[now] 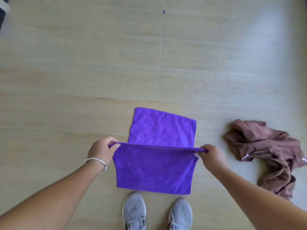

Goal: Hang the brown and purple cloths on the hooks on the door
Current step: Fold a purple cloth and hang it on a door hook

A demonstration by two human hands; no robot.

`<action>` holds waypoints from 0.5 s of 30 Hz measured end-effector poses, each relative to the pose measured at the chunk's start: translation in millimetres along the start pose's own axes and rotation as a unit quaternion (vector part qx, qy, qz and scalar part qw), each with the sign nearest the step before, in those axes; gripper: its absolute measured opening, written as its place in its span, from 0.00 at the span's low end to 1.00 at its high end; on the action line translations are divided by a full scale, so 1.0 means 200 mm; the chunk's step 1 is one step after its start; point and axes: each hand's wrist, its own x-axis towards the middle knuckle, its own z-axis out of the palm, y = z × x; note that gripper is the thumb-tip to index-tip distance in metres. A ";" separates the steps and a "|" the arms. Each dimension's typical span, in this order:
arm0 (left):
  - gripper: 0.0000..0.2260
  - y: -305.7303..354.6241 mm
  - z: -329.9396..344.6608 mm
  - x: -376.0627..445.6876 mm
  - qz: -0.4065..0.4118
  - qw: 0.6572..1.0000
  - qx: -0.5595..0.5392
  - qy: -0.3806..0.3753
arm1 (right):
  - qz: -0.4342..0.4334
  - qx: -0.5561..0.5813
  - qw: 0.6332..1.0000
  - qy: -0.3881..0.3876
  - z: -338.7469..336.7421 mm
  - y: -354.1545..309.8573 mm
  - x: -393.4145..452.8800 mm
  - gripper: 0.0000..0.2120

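**Fingers pinch both ends of the purple cloth's top edge**

Fingers of the left hand curl round the left end of the purple cloth, and those of the right hand pinch its right end, so the edge is stretched taut between them. A silver bangle sits on the left wrist. Below the fingers the near half of the cloth hangs down towards two grey shoes; beyond the fingers its far half lies flat on the tiled floor. Well to the right of the right hand, apart from it, the brown cloth lies crumpled on the floor. Far beyond the fingers a small purple scrap lies on a tile seam.
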 end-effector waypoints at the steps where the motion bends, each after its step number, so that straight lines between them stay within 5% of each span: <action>1: 0.08 0.03 0.03 0.13 0.002 1.000 -0.021 0.008 | 0.007 0.025 0.999 0.024 0.01 -0.03 0.12 0.03; 7: 0.06 0.16 0.33 0.93 0.080 0.997 -0.021 -0.008 | 0.013 -0.002 0.996 0.086 0.15 0.00 0.83 0.02; 11: 0.14 0.15 0.55 1.20 0.125 0.990 0.058 0.008 | -0.028 -0.083 0.991 0.104 0.27 0.12 1.13 0.23; 13: 0.22 0.09 0.58 1.17 0.188 0.974 0.118 0.044 | -0.115 -0.147 0.973 0.137 0.28 0.15 1.13 0.29; 15: 0.24 0.06 0.54 1.06 0.289 0.935 0.183 0.090 | -0.270 -0.255 0.912 0.174 0.28 0.16 1.03 0.29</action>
